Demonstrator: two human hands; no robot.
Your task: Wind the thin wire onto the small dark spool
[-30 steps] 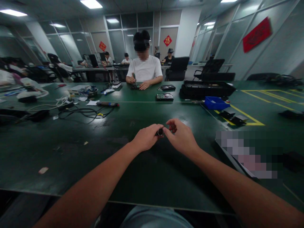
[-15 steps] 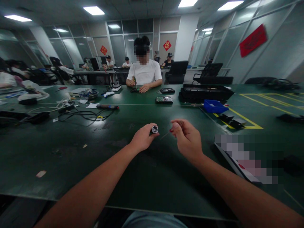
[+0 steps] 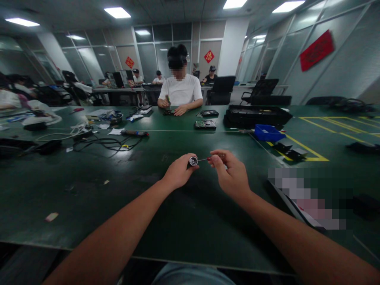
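Note:
Over the middle of the green table (image 3: 178, 213), my left hand (image 3: 178, 172) is closed around a small cylinder (image 3: 193, 161) with a silvery round rim. Its open end faces me, and the rest of it is hidden in the fingers. My right hand (image 3: 233, 170) grips a screwdriver (image 3: 209, 159) by its handle, which the fingers mostly cover. The thin metal shaft points left, and its tip is at the rim of the cylinder. I cannot tell how far inside the tip reaches.
Opposite sits a co-worker (image 3: 181, 89) with a tool in one hand. Two hard drives (image 3: 205, 125) lie in front of them. A blue bin (image 3: 269, 133) and a black case (image 3: 257, 115) stand at right. Black cables (image 3: 101, 144) and another tool (image 3: 135, 133) lie left.
My right hand has moved slightly left, and the screwdriver has swung up from a downward slant to nearly level. Its tip has come to the cylinder's rim. My left hand has hardly moved.

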